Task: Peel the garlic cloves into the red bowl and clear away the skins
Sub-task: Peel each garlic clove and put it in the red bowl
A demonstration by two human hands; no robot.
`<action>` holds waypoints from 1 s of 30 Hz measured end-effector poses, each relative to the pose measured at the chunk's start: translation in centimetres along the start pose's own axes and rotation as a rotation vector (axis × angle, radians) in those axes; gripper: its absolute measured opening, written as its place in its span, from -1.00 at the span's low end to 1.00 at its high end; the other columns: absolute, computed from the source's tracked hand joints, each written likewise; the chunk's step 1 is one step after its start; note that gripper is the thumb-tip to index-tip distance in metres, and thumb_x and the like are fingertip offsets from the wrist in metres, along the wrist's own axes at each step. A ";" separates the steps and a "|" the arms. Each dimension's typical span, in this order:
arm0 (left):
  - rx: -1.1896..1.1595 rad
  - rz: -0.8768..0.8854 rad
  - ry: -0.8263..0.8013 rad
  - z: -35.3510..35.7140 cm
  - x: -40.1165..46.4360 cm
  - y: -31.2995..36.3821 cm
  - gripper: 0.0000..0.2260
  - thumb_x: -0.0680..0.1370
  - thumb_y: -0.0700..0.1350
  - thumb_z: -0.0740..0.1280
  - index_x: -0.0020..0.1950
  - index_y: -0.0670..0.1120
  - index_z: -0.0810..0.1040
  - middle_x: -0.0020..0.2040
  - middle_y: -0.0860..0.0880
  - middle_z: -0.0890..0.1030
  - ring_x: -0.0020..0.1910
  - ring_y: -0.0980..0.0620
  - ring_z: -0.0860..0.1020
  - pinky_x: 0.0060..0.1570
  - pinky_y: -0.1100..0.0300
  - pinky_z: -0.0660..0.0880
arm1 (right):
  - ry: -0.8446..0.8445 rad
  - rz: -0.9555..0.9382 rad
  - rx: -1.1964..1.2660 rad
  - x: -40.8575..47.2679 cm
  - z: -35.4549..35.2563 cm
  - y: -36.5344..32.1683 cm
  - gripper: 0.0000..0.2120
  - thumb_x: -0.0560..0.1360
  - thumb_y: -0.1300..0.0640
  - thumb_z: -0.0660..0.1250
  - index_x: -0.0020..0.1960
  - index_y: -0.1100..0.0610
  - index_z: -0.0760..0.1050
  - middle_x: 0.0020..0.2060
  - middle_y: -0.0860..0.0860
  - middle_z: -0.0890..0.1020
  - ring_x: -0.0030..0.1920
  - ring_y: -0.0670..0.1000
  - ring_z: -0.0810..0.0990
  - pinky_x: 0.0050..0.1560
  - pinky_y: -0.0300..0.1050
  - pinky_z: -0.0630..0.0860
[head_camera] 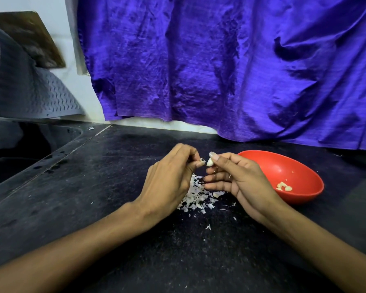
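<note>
My right hand point(237, 176) pinches a pale garlic clove point(209, 162) between thumb and forefinger, above the dark counter. My left hand point(171, 178) sits just left of it and pinches a small scrap of skin point(202, 160) at its fingertips. Below both hands lies a heap of white garlic skins point(197, 195), with loose flakes scattered toward me. The red bowl point(283, 166) stands to the right of my right hand, and a few peeled cloves point(284, 186) lie in its bottom.
The black counter point(114, 187) runs under everything. A sink point(19, 153) is sunk into it at the left. A grey ridged mat point(30, 89) hangs on the wall above the sink. A purple cloth point(220, 60) drapes down to the counter's back edge.
</note>
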State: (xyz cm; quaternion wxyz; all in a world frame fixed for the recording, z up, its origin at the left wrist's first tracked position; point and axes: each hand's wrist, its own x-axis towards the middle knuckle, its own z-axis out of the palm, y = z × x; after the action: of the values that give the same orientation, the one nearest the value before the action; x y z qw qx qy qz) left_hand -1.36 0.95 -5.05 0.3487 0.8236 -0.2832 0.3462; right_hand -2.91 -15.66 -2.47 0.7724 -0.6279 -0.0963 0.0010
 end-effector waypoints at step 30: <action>-0.141 -0.178 -0.021 -0.2 0.1 0.0 -0.94 0.51 0.03 0.43 -0.14 0.09 0.65 -0.41 0.32 0.54 -0.47 0.30 0.48 -0.32 0.17 0.45 | -0.050 -0.022 0.011 -0.1 -0.1 0.3 -0.74 0.35 0.19 0.41 0.00 0.29 0.59 -0.19 0.17 0.67 -0.26 -0.01 0.64 -0.29 -0.18 0.62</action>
State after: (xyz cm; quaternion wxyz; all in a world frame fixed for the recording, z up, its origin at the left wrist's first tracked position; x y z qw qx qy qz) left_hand -1.41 1.10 -4.88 0.4322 0.8225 -0.2363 0.2844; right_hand -2.97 -15.75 -2.77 0.7732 -0.6222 -0.1224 0.0088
